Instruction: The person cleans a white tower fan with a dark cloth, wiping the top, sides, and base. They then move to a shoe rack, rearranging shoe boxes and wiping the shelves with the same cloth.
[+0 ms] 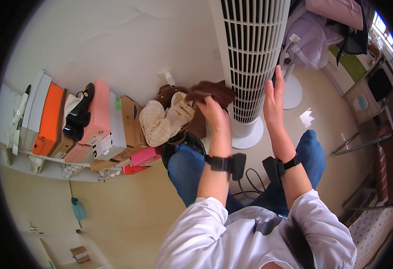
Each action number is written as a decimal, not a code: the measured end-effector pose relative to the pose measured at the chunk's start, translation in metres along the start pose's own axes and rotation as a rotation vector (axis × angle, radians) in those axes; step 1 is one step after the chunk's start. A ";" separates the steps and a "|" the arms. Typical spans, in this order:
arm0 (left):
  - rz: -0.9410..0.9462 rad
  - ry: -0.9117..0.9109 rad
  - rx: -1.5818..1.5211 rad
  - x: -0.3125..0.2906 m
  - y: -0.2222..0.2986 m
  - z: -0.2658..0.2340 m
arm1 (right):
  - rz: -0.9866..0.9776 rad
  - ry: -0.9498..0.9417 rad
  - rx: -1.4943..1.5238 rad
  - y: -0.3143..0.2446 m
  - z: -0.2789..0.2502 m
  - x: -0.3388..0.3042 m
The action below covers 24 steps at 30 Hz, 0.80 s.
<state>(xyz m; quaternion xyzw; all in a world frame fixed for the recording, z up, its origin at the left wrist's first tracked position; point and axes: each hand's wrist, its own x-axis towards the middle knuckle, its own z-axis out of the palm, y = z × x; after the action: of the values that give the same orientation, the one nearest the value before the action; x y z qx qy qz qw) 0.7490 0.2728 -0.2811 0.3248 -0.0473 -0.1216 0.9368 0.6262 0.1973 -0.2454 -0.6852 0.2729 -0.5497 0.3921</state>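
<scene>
Work looks unfinished to me: the left hand [216, 115] grips a dark brown piece [221, 93] between the checked cloth [155, 124] and tower fan [253, 58], not yet laid down, while the right hand [274, 105], fingers straight and parted, holds nothing.

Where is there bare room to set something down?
Bare floor shows between the left knee and the teal object, and again between the white round base and the reddish-brown chair. It is crowded around the left hand, where the dark brown item, plaid cloth and tower fan sit close together. Boxes stand packed along the wall.
</scene>
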 end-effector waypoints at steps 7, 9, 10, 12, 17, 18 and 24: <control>-0.104 -0.472 0.246 0.071 0.034 0.064 | 0.036 0.000 0.225 -0.019 0.023 0.045; -0.160 -0.483 0.196 0.076 0.035 0.068 | 0.095 -0.049 0.317 -0.013 0.025 0.056; -0.144 -0.463 0.216 0.073 0.036 0.067 | 0.130 -0.082 0.370 -0.011 0.025 0.061; -0.095 -0.441 0.187 0.061 0.035 0.063 | 0.204 -0.147 0.466 -0.003 0.022 0.070; 0.261 -0.229 0.442 0.004 0.029 0.059 | 0.360 -0.372 0.676 -0.001 0.020 0.095; 0.322 -0.191 0.484 -0.006 0.029 0.062 | 0.381 -0.386 0.694 -0.001 0.022 0.104; 0.571 -0.174 0.581 -0.033 -0.012 0.058 | 0.500 -0.385 0.744 -0.002 0.031 0.126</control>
<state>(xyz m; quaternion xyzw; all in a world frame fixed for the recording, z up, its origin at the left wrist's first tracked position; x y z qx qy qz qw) 0.7054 0.2377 -0.2436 0.5378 -0.2467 0.1346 0.7949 0.6874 0.1046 -0.1787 -0.5012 0.1365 -0.3622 0.7739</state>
